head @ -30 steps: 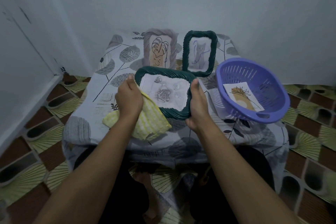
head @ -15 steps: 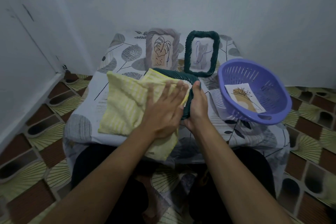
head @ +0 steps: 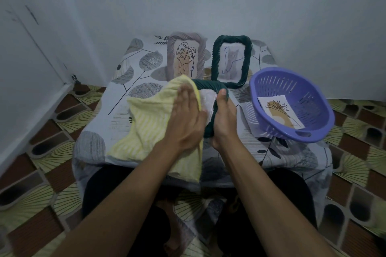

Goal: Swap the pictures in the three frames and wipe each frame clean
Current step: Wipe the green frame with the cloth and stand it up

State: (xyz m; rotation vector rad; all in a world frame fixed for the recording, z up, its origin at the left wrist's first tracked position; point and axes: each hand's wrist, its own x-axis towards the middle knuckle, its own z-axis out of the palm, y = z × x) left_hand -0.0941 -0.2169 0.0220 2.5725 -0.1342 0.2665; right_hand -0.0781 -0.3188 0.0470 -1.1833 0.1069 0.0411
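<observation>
Green frame (head: pixel 208 87) mostly under cloth (head: pixel 150 125) | left hand (head: pixel 186 123) flat atop | right hand (head: pixel 224 119) grips rim

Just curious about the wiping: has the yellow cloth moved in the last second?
Yes. The yellow cloth has spread rightward over the held frame, toward the grey frame.

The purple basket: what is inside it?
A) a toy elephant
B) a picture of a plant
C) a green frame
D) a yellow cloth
B: a loose plant picture lies in the purple basket, while the left hand presses the yellow cloth on the near green frame, which the right hand grips, all outside the basket.
</observation>
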